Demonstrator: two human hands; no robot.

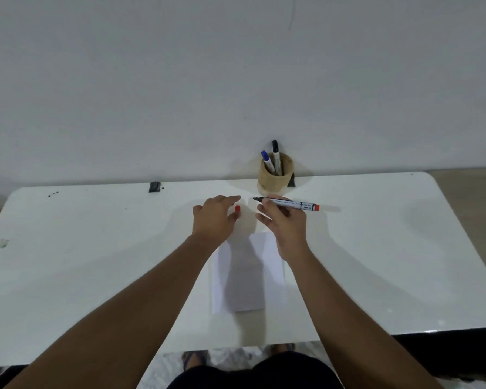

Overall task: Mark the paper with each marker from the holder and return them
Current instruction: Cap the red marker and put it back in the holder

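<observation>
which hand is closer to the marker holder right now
Right. The right hand, gripping the uncapped marker, sits just in front of the holder; the left hand is farther left.

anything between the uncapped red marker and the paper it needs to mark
Nothing visible. The right hand holds the red marker just beyond the paper; only arm shadows cross the sheet. The left hand holds the red cap aside.
</observation>
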